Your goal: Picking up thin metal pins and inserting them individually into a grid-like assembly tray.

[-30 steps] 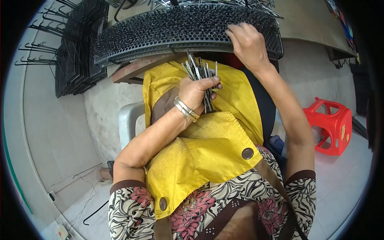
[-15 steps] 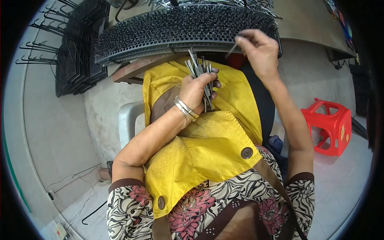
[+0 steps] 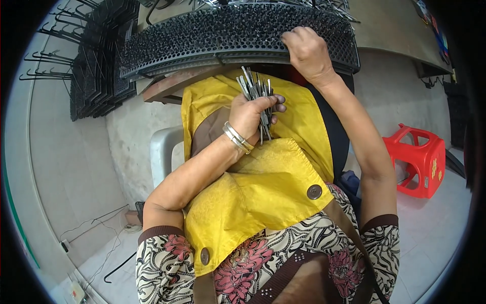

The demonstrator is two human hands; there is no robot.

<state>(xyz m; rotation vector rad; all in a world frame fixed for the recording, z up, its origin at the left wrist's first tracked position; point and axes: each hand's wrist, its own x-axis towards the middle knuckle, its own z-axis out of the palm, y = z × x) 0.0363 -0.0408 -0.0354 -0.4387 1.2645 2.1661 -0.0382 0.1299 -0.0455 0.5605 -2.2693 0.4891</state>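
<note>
My left hand (image 3: 249, 112) is closed round a bundle of thin metal rods (image 3: 247, 82), held above my lap with their ends fanning out past the fingers. My right hand (image 3: 307, 53) is over the right part of a long black perforated rack (image 3: 202, 43), its fingers pinched together and bent down toward the holes. Whatever those fingers hold, if anything, is hidden behind the hand. Rows of dark ends fill the rack's top. A yellow apron (image 3: 248, 192) covers my lap below the left hand.
Loose metal rods (image 3: 336, 9) lie behind the rack on the worktable (image 3: 390, 30). Stacked black racks with hooked wires (image 3: 96, 66) stand at the left. A red plastic stool (image 3: 417, 159) is on the floor at the right, and a pale chair arm (image 3: 164, 154) is beside my left forearm.
My right hand has moved left and slightly up, over the rack. The thin metal rod it held out earlier no longer shows. My left hand keeps its bundle nearly in place.
</note>
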